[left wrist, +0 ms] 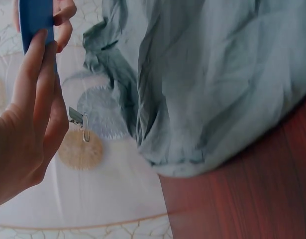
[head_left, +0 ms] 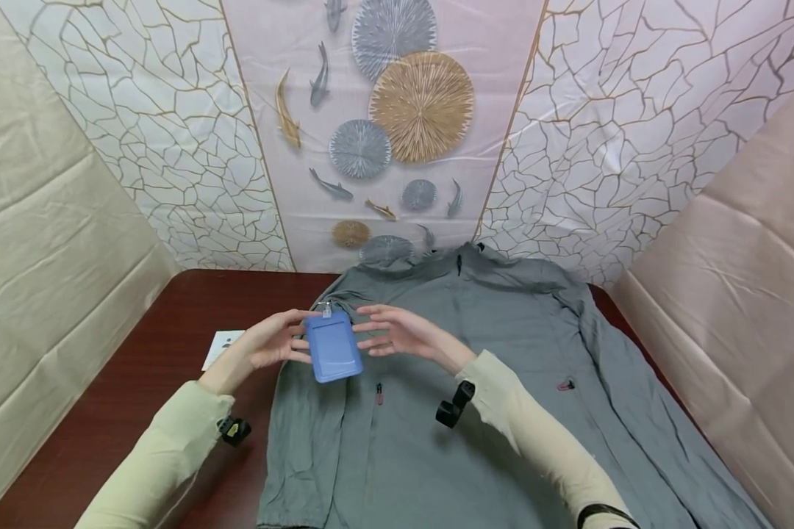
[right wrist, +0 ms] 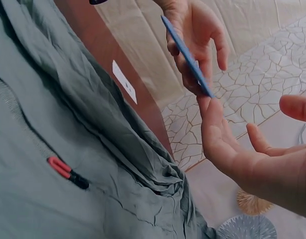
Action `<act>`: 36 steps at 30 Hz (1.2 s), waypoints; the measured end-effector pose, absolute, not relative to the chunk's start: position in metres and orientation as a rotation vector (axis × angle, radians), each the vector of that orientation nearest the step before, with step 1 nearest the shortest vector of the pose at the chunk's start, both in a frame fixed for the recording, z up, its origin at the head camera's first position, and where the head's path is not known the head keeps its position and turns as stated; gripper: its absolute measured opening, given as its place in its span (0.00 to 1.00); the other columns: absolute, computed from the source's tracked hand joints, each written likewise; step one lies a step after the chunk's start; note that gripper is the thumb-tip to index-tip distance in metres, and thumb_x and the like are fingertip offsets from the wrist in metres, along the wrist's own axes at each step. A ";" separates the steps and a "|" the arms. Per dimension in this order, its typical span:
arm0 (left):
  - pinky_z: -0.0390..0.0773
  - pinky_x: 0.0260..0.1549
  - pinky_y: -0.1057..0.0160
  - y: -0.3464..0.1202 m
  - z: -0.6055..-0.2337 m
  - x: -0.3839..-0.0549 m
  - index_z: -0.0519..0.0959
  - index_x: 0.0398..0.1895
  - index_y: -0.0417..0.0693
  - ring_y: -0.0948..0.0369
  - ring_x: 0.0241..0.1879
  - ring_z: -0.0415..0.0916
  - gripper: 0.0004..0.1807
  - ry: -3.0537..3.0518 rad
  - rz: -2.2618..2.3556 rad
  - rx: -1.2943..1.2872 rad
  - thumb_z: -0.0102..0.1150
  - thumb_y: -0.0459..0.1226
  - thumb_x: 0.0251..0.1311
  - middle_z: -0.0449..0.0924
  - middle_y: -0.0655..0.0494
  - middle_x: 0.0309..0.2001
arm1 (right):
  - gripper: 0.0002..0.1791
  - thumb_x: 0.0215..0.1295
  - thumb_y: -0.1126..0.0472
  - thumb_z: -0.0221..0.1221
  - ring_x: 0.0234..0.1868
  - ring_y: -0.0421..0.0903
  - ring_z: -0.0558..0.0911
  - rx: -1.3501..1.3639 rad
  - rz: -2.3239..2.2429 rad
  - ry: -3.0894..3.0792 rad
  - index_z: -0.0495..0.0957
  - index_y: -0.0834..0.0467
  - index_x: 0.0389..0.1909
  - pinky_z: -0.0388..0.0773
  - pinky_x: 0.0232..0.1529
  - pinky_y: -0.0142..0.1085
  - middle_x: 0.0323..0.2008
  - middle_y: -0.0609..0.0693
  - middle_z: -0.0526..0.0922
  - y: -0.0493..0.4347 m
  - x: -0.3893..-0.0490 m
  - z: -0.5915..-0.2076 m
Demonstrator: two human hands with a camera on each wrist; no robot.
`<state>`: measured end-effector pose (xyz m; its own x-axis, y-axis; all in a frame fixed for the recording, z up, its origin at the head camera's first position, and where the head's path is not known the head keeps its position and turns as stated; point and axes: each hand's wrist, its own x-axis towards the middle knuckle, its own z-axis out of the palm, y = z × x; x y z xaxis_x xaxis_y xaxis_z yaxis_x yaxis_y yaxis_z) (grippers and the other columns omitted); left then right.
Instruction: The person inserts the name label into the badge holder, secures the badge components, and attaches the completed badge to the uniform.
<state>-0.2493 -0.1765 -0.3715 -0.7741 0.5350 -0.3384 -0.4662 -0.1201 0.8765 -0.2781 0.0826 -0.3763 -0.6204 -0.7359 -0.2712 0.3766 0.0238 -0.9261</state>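
A blue badge holder (head_left: pixel 334 347) is held up above the left chest side of a grey-green jacket (head_left: pixel 423 441). Its metal clip with a safety pin (left wrist: pixel 86 127) sticks out at the top. My left hand (head_left: pixel 274 342) is at the holder's left edge, its fairly straight fingers touching it. From the other side my right hand (head_left: pixel 413 338) reaches over with spread, extended fingers, the tips at the right edge. In the right wrist view the holder appears edge-on, left fingers (right wrist: pixel 188 74) against it and right fingertips at its lower end. The jacket lies spread out, front up.
A white card (head_left: pixel 222 347) lies on the dark red table (head_left: pixel 165 345) left of the jacket. Red zipper pulls (head_left: pixel 380 397) mark the jacket's pockets. Patterned cloth (head_left: pixel 172 132) hangs behind, with beige panels (head_left: pixel 53 242) on both sides.
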 end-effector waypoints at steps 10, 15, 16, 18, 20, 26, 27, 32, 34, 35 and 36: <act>0.80 0.41 0.56 -0.154 -0.374 -0.247 0.42 0.69 0.39 0.56 0.42 0.78 0.28 1.538 1.877 0.161 0.28 0.41 0.70 0.42 0.33 0.67 | 0.25 0.69 0.59 0.38 0.47 0.47 0.77 -0.354 -1.673 1.606 0.50 0.55 0.67 0.75 0.44 0.38 0.65 0.63 0.56 0.102 -0.266 -0.373; 0.79 0.41 0.56 -0.144 -0.373 -0.244 0.45 0.68 0.39 0.56 0.43 0.78 0.28 1.553 1.868 0.186 0.31 0.41 0.69 0.45 0.34 0.67 | 0.26 0.69 0.59 0.39 0.49 0.49 0.76 -0.327 -1.681 1.640 0.50 0.56 0.67 0.75 0.45 0.39 0.65 0.64 0.57 0.110 -0.261 -0.372; 0.80 0.40 0.56 -0.142 -0.373 -0.243 0.46 0.68 0.40 0.57 0.43 0.78 0.28 1.554 1.868 0.184 0.31 0.41 0.69 0.46 0.34 0.67 | 0.26 0.69 0.58 0.39 0.49 0.48 0.76 -0.321 -1.682 1.638 0.50 0.56 0.67 0.75 0.45 0.39 0.65 0.64 0.56 0.111 -0.261 -0.372; 0.80 0.39 0.57 -0.139 -0.373 -0.242 0.47 0.68 0.40 0.58 0.42 0.78 0.27 1.553 1.862 0.185 0.31 0.41 0.69 0.48 0.34 0.66 | 0.27 0.69 0.58 0.39 0.48 0.47 0.76 -0.317 -1.679 1.635 0.49 0.57 0.67 0.75 0.45 0.38 0.65 0.64 0.55 0.114 -0.259 -0.370; 0.80 0.38 0.57 -0.135 -0.373 -0.241 0.47 0.68 0.40 0.57 0.43 0.78 0.27 1.552 1.854 0.198 0.31 0.40 0.69 0.48 0.35 0.66 | 0.28 0.69 0.57 0.39 0.47 0.46 0.76 -0.312 -1.675 1.635 0.48 0.58 0.68 0.75 0.44 0.37 0.66 0.64 0.54 0.116 -0.257 -0.370; 0.79 0.40 0.56 -0.125 -0.374 -0.239 0.49 0.68 0.39 0.54 0.48 0.76 0.26 1.583 1.823 0.242 0.31 0.41 0.69 0.50 0.36 0.66 | 0.28 0.69 0.56 0.39 0.44 0.44 0.76 -0.292 -1.687 1.647 0.49 0.60 0.67 0.73 0.49 0.40 0.62 0.62 0.60 0.123 -0.253 -0.369; 0.79 0.41 0.56 -0.123 -0.375 -0.238 0.50 0.67 0.39 0.53 0.48 0.75 0.26 1.586 1.824 0.245 0.32 0.41 0.69 0.51 0.36 0.66 | 0.28 0.69 0.56 0.39 0.43 0.44 0.76 -0.290 -1.689 1.646 0.49 0.61 0.67 0.73 0.50 0.41 0.61 0.60 0.63 0.125 -0.252 -0.369; 0.80 0.39 0.56 -0.114 -0.374 -0.236 0.51 0.67 0.38 0.53 0.46 0.76 0.25 1.567 1.817 0.264 0.31 0.39 0.69 0.52 0.35 0.65 | 0.27 0.69 0.57 0.40 0.43 0.44 0.75 -0.282 -1.712 1.642 0.52 0.62 0.66 0.73 0.48 0.39 0.52 0.51 0.69 0.130 -0.251 -0.369; 0.80 0.38 0.56 -0.111 -0.373 -0.235 0.51 0.66 0.38 0.54 0.46 0.77 0.25 1.559 1.811 0.265 0.32 0.39 0.69 0.53 0.35 0.65 | 0.26 0.69 0.57 0.40 0.43 0.44 0.75 -0.280 -1.721 1.649 0.54 0.62 0.66 0.73 0.48 0.38 0.52 0.51 0.69 0.132 -0.250 -0.369; 0.80 0.39 0.56 -0.109 -0.372 -0.235 0.52 0.66 0.38 0.54 0.45 0.77 0.25 1.556 1.806 0.267 0.32 0.39 0.69 0.53 0.35 0.65 | 0.26 0.69 0.57 0.40 0.43 0.44 0.75 -0.279 -1.723 1.656 0.54 0.62 0.65 0.73 0.48 0.39 0.53 0.52 0.69 0.133 -0.249 -0.368; 0.80 0.39 0.55 -0.108 -0.372 -0.234 0.52 0.66 0.38 0.54 0.46 0.77 0.25 1.556 1.800 0.273 0.32 0.39 0.69 0.54 0.35 0.65 | 0.26 0.69 0.57 0.40 0.43 0.44 0.75 -0.278 -1.725 1.662 0.55 0.63 0.65 0.73 0.48 0.39 0.55 0.53 0.68 0.134 -0.249 -0.368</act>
<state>-0.2340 -0.1076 -0.3724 -0.7117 0.6388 -0.2924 -0.3816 -0.0020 0.9243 -0.2490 0.1343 -0.3683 -0.7215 -0.6162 -0.3158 0.3385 0.0840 -0.9372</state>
